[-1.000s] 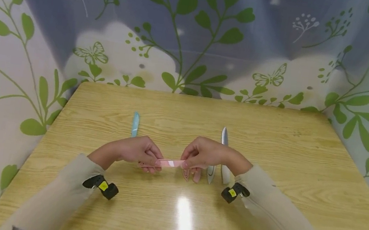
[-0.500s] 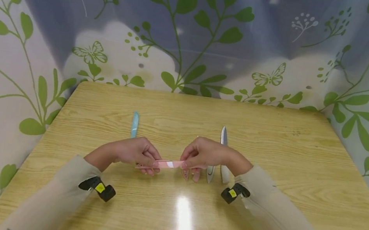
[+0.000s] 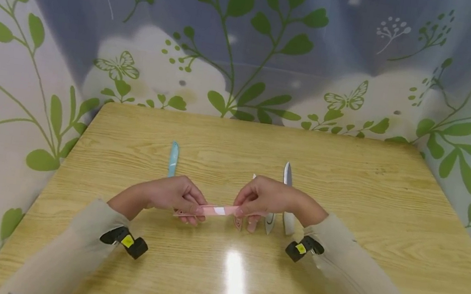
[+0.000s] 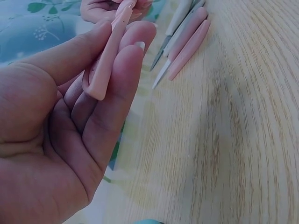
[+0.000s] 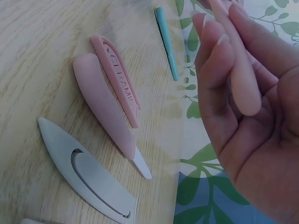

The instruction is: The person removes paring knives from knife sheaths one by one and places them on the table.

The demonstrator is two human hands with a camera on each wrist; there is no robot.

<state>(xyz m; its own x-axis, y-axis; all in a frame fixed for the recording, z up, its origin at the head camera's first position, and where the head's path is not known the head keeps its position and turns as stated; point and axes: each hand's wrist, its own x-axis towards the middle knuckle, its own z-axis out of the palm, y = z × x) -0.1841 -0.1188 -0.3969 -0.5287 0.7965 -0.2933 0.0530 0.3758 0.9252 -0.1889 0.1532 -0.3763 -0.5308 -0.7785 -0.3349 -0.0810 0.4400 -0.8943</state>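
Observation:
Both hands hold a pink knife in a pink sheath above the table, level between them. My left hand (image 3: 176, 194) pinches the sheath (image 4: 103, 70) between thumb and fingers. In my right hand (image 3: 265, 196), the fingers and thumb grip the pink handle (image 5: 244, 86). A short white strip (image 3: 219, 210) shows between the hands; I cannot tell whether it is blade or label. Below the right hand lie another pink knife (image 5: 103, 102) with a white blade, a pink sheath marked CERAMIC (image 5: 117, 77), and a grey-white sheath (image 5: 86, 170).
A larger knife (image 3: 289, 174) with a white handle lies beneath the right wrist. At the left, a turquoise knife-shaped piece (image 3: 173, 158) lies behind the left hand. The wooden table (image 3: 352, 153) meets a leaf-patterned curtain (image 3: 208, 83) at the back.
My left hand has shifted very slightly left, and the white strip between the hands looks a little wider. The things on the table stay put.

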